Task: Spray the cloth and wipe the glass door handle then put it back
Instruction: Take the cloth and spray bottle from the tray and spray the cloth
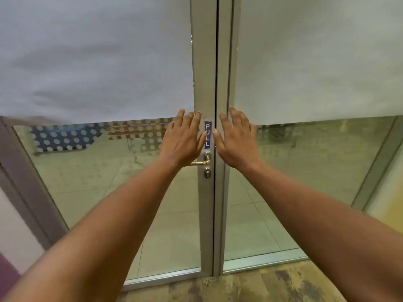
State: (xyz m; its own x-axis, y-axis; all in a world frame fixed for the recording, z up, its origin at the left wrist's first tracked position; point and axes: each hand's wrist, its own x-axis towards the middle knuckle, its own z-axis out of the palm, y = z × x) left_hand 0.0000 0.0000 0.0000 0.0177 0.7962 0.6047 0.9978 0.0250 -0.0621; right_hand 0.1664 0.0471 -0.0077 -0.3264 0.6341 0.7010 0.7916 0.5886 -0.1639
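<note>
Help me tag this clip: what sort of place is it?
Likely an office or commercial building entrance: framed double glass doors with frosted film, a PULL sign above a lever handle.

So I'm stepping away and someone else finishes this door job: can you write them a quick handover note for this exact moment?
Left hand: open, fingers spread, holding nothing, raised in front of the left door, partly covering the door handle.
Right hand: open and empty, raised by the door frame.
The handle sits below the PULL sign, above the keyhole; doors look closed.
Cloth and spray bottle: neither is in view, so their place can't be told.
Done: nothing these pictures can confirm.
Left: find cloth and spray, spray the cloth, wipe the handle, put things back.
</note>
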